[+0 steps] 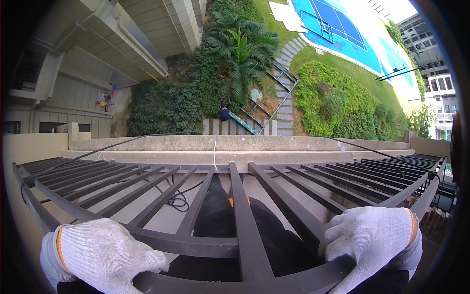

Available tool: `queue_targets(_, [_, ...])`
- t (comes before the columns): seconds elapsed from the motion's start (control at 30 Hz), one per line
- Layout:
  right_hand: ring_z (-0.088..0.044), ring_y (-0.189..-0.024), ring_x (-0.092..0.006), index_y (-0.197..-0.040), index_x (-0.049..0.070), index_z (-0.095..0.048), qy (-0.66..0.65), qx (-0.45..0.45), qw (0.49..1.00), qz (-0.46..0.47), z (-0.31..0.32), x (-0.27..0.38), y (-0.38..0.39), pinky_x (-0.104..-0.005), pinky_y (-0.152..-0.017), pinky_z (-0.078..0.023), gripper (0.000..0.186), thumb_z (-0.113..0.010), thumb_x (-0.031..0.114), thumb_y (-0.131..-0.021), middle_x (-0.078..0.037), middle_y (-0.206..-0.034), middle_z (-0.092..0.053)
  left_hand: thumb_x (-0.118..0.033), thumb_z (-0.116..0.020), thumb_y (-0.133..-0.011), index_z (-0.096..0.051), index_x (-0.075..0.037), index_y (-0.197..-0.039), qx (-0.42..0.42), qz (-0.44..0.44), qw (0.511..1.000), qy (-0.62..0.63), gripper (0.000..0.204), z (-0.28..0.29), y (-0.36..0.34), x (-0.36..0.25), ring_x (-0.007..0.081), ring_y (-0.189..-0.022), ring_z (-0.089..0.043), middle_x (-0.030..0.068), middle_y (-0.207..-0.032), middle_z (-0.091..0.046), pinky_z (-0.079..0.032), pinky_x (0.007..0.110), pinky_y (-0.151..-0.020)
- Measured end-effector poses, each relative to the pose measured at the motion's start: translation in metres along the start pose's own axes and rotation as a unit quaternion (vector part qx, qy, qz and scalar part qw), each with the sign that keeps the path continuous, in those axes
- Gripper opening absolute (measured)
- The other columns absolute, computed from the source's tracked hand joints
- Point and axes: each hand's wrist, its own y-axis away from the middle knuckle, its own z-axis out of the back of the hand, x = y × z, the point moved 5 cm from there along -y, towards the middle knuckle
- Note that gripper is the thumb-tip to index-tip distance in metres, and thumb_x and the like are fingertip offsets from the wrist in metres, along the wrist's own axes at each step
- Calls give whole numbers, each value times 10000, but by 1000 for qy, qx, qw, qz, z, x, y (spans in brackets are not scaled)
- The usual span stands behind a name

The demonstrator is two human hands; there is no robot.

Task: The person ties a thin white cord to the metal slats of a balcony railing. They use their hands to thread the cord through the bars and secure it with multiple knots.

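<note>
Both my hands wear off-white knitted gloves with orange cuff edges. In front of me is a dark metal railing (254, 285) with long flat bars. At the lower left my left hand (107, 255) is closed over the railing, its thumb along the near rail. My right hand (372, 240) grips the railing at the lower right, fingers wrapped around it near a bar's end. Between the bars my black-clad legs (215, 215) show, with an orange patch beside them. Part of each hand's grip is hidden behind the metal and the gloves.
Past the bars runs a concrete ledge (284, 144), crossed by a white cord (215, 156). A black cable (178, 198) lies coiled behind the bars. Far below are a person in a dark top (223, 113), a tubular frame (293, 87), a palm (241, 54) and a blue court (338, 24).
</note>
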Motion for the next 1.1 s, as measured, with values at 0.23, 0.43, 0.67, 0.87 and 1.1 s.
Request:
queue_targets(0.23, [-745,-1071,-396,-956,58,-822,2,-1,1000,5,0,0,0,-503,-949,-597,651,-1103,616,-774,-127,-1034,-769,-642,-1002,-918,-809,-65,-1189,9,4,1000,-6,665,1,-2,-1,464,-878,-820,184,-927,-812,-629,542,-783])
queue_targets(0.43, [-748,-1077,-393,-960,59,-825,4,-2,1000,2,-1,-1,0,-498,-958,-599,661,-1105,625,-768,-127,-1038,-775,-647,-1001,-922,-811,-66,-1195,16,10,1000,-1,670,3,-4,-3,464,-881,-823,184,-927,-814,-630,540,-783])
queue_targets(0.67, [-750,-1078,-391,-968,58,-833,7,1,1000,3,-1,-1,-1,-497,-961,-599,674,-1104,643,-772,-126,-1041,-779,-620,-1023,-891,-835,-50,-1238,31,26,999,10,693,5,-6,-3,458,-864,-831,201,-892,-811,-637,523,-783])
queue_targets(0.87, [-748,-1075,-390,-970,56,-834,0,-4,1000,1,-1,0,-1,-498,-957,-594,668,-1106,633,-773,-124,-1033,-774,-628,-1027,-877,-844,-38,-1263,38,33,999,17,729,4,-5,-2,454,-852,-834,205,-867,-808,-640,514,-779])
queue_targets(1.1, [-736,-1071,-392,-972,60,-833,-4,3,1000,-3,0,-1,-1,-497,-977,-584,647,-1115,607,-769,-122,-1020,-757,-661,-1017,-879,-842,-40,-1265,37,27,999,-3,752,5,-7,-3,448,-840,-835,198,-862,-811,-637,512,-770])
